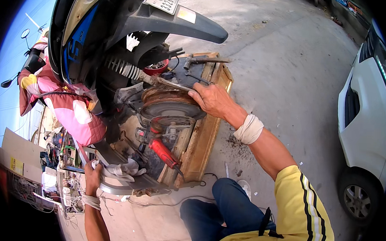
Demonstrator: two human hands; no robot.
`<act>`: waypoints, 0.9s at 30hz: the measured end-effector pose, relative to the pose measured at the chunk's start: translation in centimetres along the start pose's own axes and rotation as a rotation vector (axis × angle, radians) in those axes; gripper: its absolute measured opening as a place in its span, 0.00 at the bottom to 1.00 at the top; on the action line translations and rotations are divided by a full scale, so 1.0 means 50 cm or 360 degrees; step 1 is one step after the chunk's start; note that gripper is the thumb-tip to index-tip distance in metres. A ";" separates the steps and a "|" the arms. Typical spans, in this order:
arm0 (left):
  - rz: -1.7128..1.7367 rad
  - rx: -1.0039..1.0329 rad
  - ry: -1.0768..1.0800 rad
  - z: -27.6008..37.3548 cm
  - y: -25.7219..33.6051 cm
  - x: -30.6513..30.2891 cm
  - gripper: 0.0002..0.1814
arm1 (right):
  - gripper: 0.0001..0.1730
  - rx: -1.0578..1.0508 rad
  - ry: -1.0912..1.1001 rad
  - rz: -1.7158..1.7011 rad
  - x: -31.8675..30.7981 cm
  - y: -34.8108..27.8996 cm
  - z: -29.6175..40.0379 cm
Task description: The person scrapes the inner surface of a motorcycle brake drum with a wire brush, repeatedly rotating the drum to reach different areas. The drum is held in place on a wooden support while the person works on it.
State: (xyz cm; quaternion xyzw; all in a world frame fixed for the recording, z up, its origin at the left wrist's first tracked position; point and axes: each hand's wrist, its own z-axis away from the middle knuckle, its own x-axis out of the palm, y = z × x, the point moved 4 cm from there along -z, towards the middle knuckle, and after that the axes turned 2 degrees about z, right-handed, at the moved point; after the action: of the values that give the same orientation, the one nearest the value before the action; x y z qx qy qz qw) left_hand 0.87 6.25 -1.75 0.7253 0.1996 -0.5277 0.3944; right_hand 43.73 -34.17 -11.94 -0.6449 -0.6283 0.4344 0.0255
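The rear of a scooter (119, 28) stands tilted before me, with a white-coiled shock absorber (127, 68). My right hand (212, 98) has its fingers round the end of a bent metal bar (175, 84), just above a rusty wheel hub (169, 98). Lower left, my left hand (93, 175) grips a crumpled whitish rag (123, 170) against the scooter's grey lower trim (115, 189). Below the hub lies a red angle grinder (165, 152), its disc side towards the hub. No hand touches the grinder.
A wooden crate (201, 147) bears the hub and tools. On it lie a hammer (188, 62), a wrench (198, 77) and a red bowl (158, 69) of small metal parts. A power cord (172, 204) crosses the ground. A white car (363, 123) stands at right.
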 end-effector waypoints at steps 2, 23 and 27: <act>0.0244 -0.0149 -0.0321 -0.013 -0.019 -0.004 0.29 | 0.17 -0.0037 -0.0120 0.0063 0.053 0.012 0.013; 0.0179 0.0131 -0.0116 0.010 0.074 0.009 0.22 | 0.16 0.0399 -0.0094 -0.0131 0.106 0.175 0.202; 0.0075 0.0134 -0.0020 -0.010 0.043 0.004 0.21 | 0.18 0.0749 -0.0466 0.0154 0.142 0.298 0.403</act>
State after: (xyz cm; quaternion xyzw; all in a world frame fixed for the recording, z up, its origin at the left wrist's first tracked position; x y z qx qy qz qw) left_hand 2.79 5.31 -1.09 0.7424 0.1578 -0.5307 0.3772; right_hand 42.37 -41.73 -36.84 -0.5809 -0.4755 0.6576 0.0626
